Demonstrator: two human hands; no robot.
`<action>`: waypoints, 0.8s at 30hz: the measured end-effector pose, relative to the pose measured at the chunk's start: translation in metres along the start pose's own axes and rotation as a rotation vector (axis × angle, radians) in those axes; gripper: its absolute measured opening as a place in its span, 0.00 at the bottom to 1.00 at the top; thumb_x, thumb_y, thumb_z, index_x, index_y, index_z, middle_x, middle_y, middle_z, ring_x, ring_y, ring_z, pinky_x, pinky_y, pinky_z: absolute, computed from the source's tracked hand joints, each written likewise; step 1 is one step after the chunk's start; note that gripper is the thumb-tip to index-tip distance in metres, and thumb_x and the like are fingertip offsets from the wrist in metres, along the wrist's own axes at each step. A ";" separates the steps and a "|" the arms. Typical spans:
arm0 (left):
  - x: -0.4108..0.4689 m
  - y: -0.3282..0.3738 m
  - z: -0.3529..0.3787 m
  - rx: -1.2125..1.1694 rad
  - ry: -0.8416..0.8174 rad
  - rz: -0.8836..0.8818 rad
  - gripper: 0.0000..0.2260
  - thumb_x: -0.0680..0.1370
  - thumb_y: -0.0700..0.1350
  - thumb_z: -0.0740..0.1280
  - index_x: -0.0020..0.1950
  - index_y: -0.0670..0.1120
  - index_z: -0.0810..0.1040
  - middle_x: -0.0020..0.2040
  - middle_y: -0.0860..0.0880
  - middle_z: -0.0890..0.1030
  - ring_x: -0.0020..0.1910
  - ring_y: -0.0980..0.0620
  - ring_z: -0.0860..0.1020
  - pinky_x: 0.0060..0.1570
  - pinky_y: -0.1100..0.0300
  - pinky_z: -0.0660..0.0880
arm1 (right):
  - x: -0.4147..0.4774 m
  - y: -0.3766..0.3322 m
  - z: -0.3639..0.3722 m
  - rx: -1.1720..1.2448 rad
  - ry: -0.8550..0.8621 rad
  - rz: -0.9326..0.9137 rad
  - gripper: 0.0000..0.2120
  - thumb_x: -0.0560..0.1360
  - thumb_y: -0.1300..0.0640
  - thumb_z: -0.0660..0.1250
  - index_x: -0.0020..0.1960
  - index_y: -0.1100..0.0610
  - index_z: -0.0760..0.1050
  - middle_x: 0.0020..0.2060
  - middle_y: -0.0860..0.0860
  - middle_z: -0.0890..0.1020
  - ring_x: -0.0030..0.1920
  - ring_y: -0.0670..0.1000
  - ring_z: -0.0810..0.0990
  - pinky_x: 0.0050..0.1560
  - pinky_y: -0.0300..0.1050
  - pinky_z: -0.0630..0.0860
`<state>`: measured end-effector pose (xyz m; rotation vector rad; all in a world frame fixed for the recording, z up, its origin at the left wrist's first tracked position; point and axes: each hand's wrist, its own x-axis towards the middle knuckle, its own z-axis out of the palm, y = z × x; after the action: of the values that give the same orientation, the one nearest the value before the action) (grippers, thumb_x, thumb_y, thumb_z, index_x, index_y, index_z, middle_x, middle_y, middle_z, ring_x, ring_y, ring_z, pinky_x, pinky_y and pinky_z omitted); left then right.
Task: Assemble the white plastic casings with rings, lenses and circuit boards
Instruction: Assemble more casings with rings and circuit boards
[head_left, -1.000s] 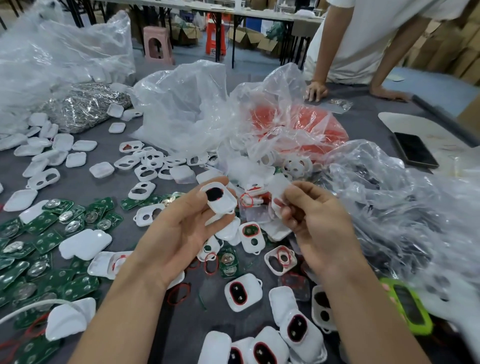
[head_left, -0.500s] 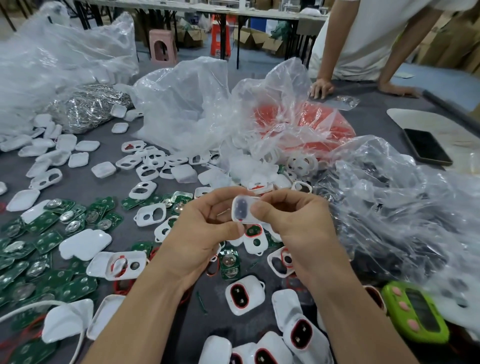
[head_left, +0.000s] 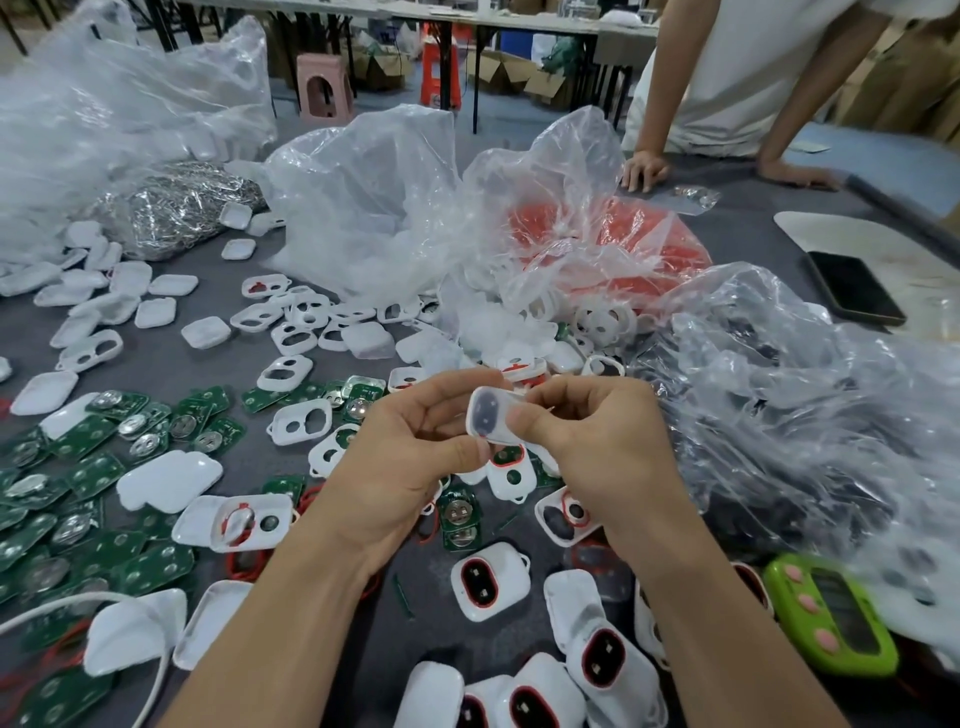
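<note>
White casing (head_left: 485, 415) is at centre frame, held up off the counter (head_left: 171, 364) btw both hands, dark lens window facing the camera. Fingers of the left hand (head_left: 410, 457) are curled: thumb under the casing's lower edge, index along its top, pinching it. Fingers of the right hand (head_left: 587, 447) are curled too, thumb flat on the lower-right of the face, the rest tucked behind. Can't tell if it also has a small part.

Step looks like seating the lens/ring into the shell. To do it well, imo: left hand only steadies by the rim, w/o covering the window. Right thumb presses evenly round the edge, not on the centre, so the insert goes in flat & doesn't tilt or smear. Compare w/ the finished units (head_left: 488, 577) at bottom centre, where a red ring shows all round. Green boards (head_left: 93, 467) lie mid-left, near. The bag of red parts (head_left: 623, 244), prob. rings, is upper centre-right
</note>
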<state>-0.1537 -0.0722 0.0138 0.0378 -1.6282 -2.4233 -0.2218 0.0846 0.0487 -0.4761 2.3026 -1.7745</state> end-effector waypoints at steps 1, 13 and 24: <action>0.000 0.000 0.000 0.005 0.005 -0.001 0.23 0.68 0.28 0.70 0.56 0.49 0.87 0.51 0.44 0.87 0.48 0.51 0.85 0.47 0.61 0.80 | 0.001 0.000 -0.001 -0.004 -0.008 0.005 0.07 0.71 0.58 0.79 0.35 0.51 0.84 0.26 0.47 0.81 0.26 0.44 0.73 0.29 0.35 0.71; -0.001 0.001 -0.001 0.002 -0.013 -0.011 0.23 0.68 0.27 0.69 0.56 0.47 0.87 0.54 0.41 0.86 0.52 0.47 0.85 0.51 0.59 0.81 | -0.006 0.003 0.009 -0.421 0.280 -0.106 0.17 0.62 0.40 0.80 0.32 0.49 0.77 0.27 0.38 0.79 0.27 0.42 0.76 0.28 0.34 0.67; -0.002 0.001 0.011 0.175 0.307 0.014 0.14 0.77 0.30 0.69 0.47 0.48 0.89 0.43 0.42 0.88 0.38 0.50 0.87 0.36 0.64 0.81 | -0.001 0.009 0.011 0.067 -0.082 0.075 0.11 0.69 0.48 0.78 0.39 0.55 0.81 0.28 0.53 0.82 0.25 0.48 0.79 0.28 0.39 0.72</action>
<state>-0.1530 -0.0621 0.0186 0.4036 -1.6802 -2.1297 -0.2185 0.0773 0.0369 -0.4370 2.1699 -1.7574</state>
